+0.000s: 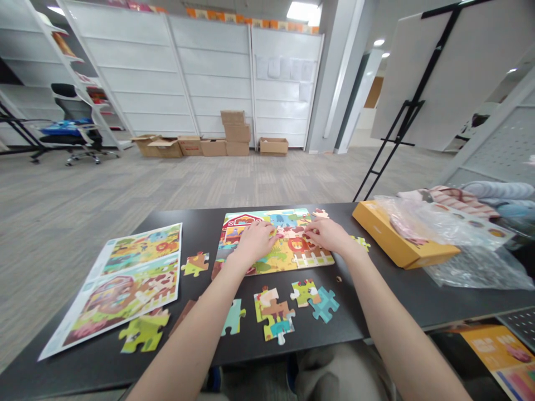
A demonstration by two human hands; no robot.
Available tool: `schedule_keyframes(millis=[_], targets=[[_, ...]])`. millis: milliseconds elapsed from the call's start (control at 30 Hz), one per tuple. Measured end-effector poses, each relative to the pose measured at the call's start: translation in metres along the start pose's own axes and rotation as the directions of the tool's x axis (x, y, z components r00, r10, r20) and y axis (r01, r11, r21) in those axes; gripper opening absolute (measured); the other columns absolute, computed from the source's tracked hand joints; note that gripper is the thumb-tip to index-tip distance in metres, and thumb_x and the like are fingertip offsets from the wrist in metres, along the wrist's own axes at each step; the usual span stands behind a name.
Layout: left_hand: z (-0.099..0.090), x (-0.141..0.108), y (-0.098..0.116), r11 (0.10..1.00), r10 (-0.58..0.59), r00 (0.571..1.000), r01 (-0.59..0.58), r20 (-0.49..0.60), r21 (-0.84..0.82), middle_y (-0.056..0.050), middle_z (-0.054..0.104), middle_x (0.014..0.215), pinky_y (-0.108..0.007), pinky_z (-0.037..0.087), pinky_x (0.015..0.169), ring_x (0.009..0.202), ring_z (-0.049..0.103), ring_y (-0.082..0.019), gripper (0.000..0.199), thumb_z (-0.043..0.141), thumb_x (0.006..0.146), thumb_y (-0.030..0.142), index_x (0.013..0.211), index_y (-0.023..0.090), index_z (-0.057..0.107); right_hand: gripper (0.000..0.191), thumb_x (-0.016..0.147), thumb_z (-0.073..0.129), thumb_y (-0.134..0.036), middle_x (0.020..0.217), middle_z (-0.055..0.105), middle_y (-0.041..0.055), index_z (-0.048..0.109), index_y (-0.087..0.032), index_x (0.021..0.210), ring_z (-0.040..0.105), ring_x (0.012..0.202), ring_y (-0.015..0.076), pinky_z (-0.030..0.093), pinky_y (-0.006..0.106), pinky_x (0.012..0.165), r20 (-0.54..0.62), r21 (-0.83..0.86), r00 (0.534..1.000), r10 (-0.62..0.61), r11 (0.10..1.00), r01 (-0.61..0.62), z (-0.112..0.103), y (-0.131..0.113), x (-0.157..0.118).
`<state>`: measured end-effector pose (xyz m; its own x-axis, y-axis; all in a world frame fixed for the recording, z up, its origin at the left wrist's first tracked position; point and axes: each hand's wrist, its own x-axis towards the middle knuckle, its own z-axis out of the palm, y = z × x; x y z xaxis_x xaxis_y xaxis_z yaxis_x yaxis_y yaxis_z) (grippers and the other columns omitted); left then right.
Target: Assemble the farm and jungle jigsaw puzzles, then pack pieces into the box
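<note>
Fingers (314,227) of two hands (258,238) (328,233) curl over one puzzle (288,252); I cannot tell if pinching.

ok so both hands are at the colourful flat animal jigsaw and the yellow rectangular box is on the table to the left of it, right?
Not quite: the head view shows the yellow rectangular box to the right of the colourful flat animal jigsaw. The left hand and right hand are both at it.
</note>
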<state>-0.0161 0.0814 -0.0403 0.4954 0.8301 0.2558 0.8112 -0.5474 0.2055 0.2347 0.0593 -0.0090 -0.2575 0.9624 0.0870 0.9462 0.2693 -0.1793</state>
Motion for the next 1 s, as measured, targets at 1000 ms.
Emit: schedule_keyframes(millis=[1000], targets=[[-0.001, 0.002, -0.005, 0.966, -0.125, 0.992, 0.114, -0.032, -0.232, -0.011, 0.072, 0.119, -0.039, 0.052, 0.097, 0.109, 0.067, -0.026, 0.032, 0.054, 0.092, 0.031, 0.117, 0.018, 0.068, 0.028, 0.086, 0.062, -0.040, 0.100, 0.076, 0.0119, 0.075, -0.019, 0.099, 0.071, 0.091, 0.0272, 0.050, 0.032, 0.073, -0.055, -0.030, 0.850, 0.523, 0.850, -0.525, -0.033, 0.077, -0.028]])
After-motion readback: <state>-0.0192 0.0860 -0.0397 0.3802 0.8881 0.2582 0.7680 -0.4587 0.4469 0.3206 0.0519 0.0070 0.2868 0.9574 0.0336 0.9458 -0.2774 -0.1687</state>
